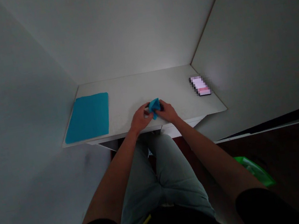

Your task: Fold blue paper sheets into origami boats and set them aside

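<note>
A small piece of folded blue paper [154, 105] is held up between my two hands, just above the front part of the white desk [134, 87]. My left hand [140, 118] grips its left side, with the thumb near the lower point. On the other side, my right hand [168, 111] pinches the right edge, its thumb pressed against the front. The paper has an angled, pointed shape, and some fingers behind it are hidden. At the desk's left end lies a flat stack or sheet of blue paper [89, 117].
A phone [200, 86], its screen lit and blurred out, lies at the desk's right end. Walls enclose the desk at the back and both sides. A green container [255, 170] stands on the dark floor at lower right.
</note>
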The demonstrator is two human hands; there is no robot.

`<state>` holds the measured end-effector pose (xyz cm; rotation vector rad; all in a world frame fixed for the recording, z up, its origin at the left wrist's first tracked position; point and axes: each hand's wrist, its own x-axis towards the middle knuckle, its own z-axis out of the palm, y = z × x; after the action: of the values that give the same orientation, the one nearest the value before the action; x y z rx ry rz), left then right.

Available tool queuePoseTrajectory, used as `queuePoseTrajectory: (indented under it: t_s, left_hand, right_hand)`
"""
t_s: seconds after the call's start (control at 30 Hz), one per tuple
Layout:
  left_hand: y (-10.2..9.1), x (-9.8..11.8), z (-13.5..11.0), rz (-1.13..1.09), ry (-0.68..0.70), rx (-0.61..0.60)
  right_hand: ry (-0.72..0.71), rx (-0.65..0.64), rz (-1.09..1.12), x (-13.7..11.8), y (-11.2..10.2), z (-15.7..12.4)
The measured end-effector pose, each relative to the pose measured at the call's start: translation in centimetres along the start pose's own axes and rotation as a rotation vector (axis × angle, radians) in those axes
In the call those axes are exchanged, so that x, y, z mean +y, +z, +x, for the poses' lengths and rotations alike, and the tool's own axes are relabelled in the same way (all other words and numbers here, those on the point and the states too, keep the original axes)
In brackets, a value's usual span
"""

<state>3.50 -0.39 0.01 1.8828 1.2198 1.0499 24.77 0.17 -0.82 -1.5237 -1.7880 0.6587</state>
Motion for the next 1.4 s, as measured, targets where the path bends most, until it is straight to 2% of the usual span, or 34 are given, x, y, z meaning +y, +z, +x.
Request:
queuePoseTrajectory:
  t_s: [0.13,0.27,0.43,0.63,0.83,1.03,1.4]
  left_hand:
    - [-0.3,-0.5,0.7,-0.207,-0.057,0.076]
    - [-0.3,-0.9,1.0,-0.304,-0.126,0.082]
    - [-0.1,-1.1,1.0,-0.269,-0.141,0.111]
    - [-0.2,-1.5,0.9,-0.304,-0.109,0.107]
    - [0.0,-1.9,1.2,-0.262,-0.116,0.104]
    - [0.1,-2.1,1.5,-0.392,-0.184,0.113]
    - [-0.2,-1.8,1.3,-0.462,-0.186,0.138]
  right_hand:
    - [-0.092,-0.010,0.213,0.4,-0.2,0.0]
    - [-0.062,0.007,0.349,0.9,-0.4,0.3]
    - [-0.016,-0.044,0.317,1.3,-0.5,0.3]
    - [-0.038,0.039,0.394,0.9,-0.3,0.3]
    - [-0.028,0.019,0.354,0.9,0.0,0.4]
    - [-0.021,0.042,0.365,0.5,-0.2,0.3]
    - [-0.002,0.082,0.397,0.5,-0.2,0.3]
